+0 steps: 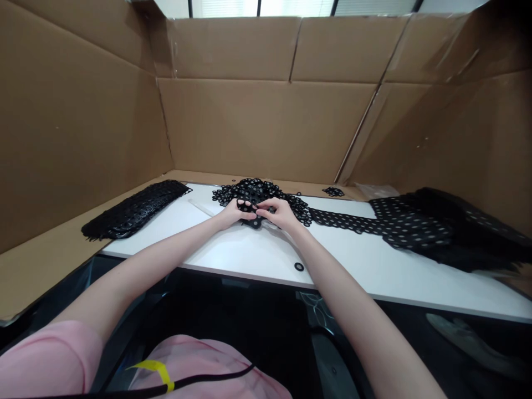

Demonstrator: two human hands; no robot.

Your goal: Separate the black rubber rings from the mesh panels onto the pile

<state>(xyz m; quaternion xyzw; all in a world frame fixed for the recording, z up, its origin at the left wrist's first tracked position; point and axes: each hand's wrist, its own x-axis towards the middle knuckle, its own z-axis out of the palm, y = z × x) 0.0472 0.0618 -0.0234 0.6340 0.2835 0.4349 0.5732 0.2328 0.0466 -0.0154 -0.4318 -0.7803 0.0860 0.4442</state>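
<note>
- Cardboard walls close in the white tabletop at back and both sides.
- Left hand: fingers and thumb clamped on a perforated black piece, above the tabletop's middle.
- Right hand: thumb and fingertips close together at the piece's edge; cannot tell whether they pinch it.
- Heap of black rings directly behind the hands, partly hidden by them; cannot tell whether piece and heap join.
- Perforated strip runs right from heap to dark perforated sheets, which crowd that side.
- Left: long black bundle, well apart from hands.
- Loose ring near front edge, just beside right forearm.
- Small ring cluster behind strip; clear plastic near sheets.
</note>
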